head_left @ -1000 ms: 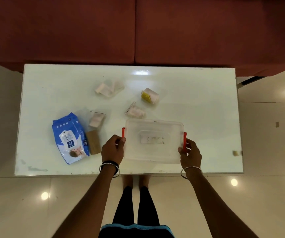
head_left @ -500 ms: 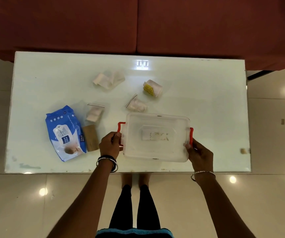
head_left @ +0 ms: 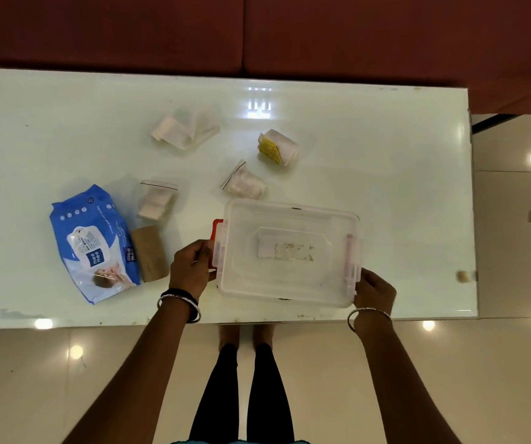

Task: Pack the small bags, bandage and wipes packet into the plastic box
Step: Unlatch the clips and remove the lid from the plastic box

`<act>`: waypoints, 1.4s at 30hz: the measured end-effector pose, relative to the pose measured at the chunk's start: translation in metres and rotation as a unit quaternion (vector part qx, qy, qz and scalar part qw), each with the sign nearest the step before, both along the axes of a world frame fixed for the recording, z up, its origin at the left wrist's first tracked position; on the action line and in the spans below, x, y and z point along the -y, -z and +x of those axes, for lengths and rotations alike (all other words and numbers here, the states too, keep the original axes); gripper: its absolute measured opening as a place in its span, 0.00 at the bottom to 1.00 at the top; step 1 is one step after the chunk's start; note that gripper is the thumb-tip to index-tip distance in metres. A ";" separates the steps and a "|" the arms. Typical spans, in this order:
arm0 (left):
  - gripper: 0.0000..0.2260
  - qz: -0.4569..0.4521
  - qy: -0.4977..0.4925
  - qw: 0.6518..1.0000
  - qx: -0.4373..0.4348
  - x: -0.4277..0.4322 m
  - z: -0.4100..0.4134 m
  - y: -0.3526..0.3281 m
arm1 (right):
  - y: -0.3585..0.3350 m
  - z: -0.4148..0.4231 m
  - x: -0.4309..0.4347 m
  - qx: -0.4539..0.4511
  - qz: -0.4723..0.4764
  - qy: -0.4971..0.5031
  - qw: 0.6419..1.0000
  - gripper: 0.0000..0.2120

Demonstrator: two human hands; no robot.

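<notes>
The clear plastic box [head_left: 289, 219], lidded, with red side latches, sits at the table's near edge. My left hand [head_left: 190, 267] grips its left red latch; my right hand [head_left: 373, 290] holds its right end. The blue wipes packet [head_left: 92, 243] lies to the left, with a brown bandage roll [head_left: 149, 253] beside it. Small clear bags lie behind the box: one [head_left: 158, 200] near the bandage, one [head_left: 245, 182] just beyond the box, one [head_left: 185, 129] farther back, and one with yellow contents [head_left: 277, 147].
The white glass table [head_left: 385, 161] fills the view, with a dark red sofa [head_left: 257, 33] along its far side. Glossy floor tiles and my legs show below the near edge. A small tan object [head_left: 462, 276] sits at the table's right edge.
The camera has drawn closer and shifted. The right red latch now looks flipped up against the lid and pale. Both hands stay at the box ends.
</notes>
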State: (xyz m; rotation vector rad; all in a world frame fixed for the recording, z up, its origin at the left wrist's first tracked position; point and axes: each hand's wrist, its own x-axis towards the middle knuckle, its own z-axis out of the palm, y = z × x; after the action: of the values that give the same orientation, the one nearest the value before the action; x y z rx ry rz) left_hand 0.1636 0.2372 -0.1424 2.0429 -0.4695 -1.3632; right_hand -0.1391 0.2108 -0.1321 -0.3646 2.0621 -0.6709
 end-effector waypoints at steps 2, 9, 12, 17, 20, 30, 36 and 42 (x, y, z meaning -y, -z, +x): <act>0.09 -0.006 0.000 1.000 -0.017 0.000 0.001 0.000 | -0.012 0.004 0.003 -0.070 -0.032 0.041 0.996 0.04; 0.09 -0.013 0.014 0.999 -0.050 0.002 0.003 -0.003 | -0.068 0.096 0.010 -0.307 -0.319 -0.337 0.831 0.10; 0.10 -0.012 0.012 0.998 -0.056 0.002 0.002 -0.003 | -0.073 0.145 0.013 -0.260 -0.304 -0.471 0.787 0.17; 0.13 -0.027 0.039 0.997 -0.066 0.002 0.005 0.000 | -0.061 0.181 0.029 -0.281 -0.148 -0.640 0.700 0.40; 0.14 -0.047 0.063 0.995 -0.060 0.002 0.005 0.002 | -0.057 0.189 0.036 -0.310 -0.102 -0.681 0.656 0.42; 0.13 -0.059 0.079 0.994 -0.050 0.002 0.005 0.002 | -0.066 0.200 0.047 -0.335 -0.078 -0.697 0.629 0.38; 0.12 -0.057 0.113 0.992 -0.008 0.002 0.003 0.002 | -0.071 0.196 0.048 -0.314 -0.100 -0.694 0.640 0.37; 0.10 -0.031 0.101 0.994 -0.003 0.003 0.001 0.001 | -0.110 0.174 0.055 -0.249 -0.154 -0.674 0.678 0.36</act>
State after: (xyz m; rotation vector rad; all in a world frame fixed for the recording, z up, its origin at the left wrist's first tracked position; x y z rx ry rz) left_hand 0.1644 0.2342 -0.1429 1.9836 -0.7221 -1.4519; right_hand 0.0347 0.1563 -0.0218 -2.1689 1.4583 0.0812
